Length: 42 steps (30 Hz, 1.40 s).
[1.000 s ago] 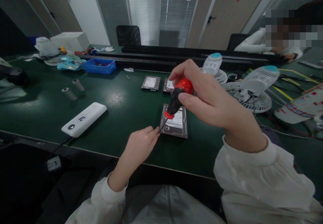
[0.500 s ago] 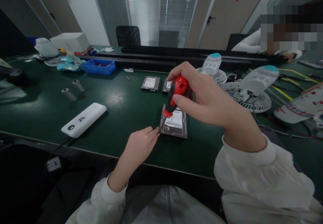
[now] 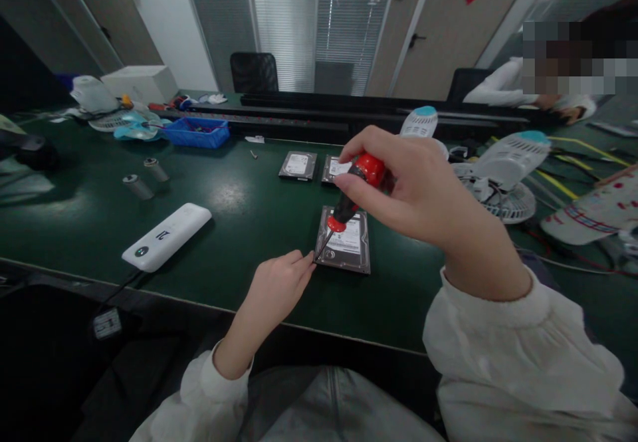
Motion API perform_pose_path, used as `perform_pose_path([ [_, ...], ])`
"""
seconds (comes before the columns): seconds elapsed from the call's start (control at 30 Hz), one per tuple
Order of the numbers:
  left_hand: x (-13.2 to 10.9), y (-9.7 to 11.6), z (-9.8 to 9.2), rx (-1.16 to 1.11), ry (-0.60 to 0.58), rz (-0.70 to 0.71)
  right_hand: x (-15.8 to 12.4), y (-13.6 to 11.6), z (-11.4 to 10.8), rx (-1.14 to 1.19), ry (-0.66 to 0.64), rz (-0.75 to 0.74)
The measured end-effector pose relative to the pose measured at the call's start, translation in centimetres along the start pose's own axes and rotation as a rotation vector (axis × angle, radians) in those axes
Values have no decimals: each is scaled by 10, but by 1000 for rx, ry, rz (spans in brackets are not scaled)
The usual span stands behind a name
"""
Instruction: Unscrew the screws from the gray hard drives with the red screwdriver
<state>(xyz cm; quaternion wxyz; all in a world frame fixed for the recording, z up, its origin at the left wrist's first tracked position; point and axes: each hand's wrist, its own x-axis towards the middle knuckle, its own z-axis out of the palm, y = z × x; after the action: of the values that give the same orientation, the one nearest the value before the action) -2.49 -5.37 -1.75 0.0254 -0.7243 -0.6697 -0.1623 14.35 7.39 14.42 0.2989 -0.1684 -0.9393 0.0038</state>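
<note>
So there's a flat silver metal hard drive with a white label [image 3: 345, 241] lying label-up on the green worktop [image 3: 239, 203], near its front edge. A stubby red-and-black-handled screwdriver [image 3: 353, 189] stands tilted over it, thin tip down at the drive's near-left corner.

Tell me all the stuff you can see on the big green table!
hard drive: 1, silver, near edge, under the screwdriver tip
other hard drives: 2, silver, farther back
screwdriver: 1, red and black, tip at the drive's near-left corner
power bank: 1, white, left
cylinders: 2, grey, far left
bin: 1, blue, back left
fans: 2, white, right
table: 1, green
left hand: fingertips at the drive's corner
right hand: grips the screwdriver
</note>
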Motion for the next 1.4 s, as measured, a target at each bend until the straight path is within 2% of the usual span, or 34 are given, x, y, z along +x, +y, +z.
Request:
perform_pose_path([
  [0.13,0,0,0,-9,-7,-1,0,0,-1,-58,-17,40],
  [0.33,-1,0,-1,2,-4,0,-2,3,-2,95,-101,-19],
  [0.57,-1,-1,-1,-4,3,7,-1,3,-2,-6,-43,41],
  [0.8,-1,1,-2,2,-13,-3,-1,2,-3,152,-86,-60],
  [0.97,-1,1,-3,1,-14,-10,-1,3,-2,8,-42,20],
  [1.23,-1,0,-2,-4,-15,-13,-3,4,-6,133,-119,-68],
  [1.4,0,0,-2,-2,-24,-17,-3,3,-4,21,-66,-17],
])
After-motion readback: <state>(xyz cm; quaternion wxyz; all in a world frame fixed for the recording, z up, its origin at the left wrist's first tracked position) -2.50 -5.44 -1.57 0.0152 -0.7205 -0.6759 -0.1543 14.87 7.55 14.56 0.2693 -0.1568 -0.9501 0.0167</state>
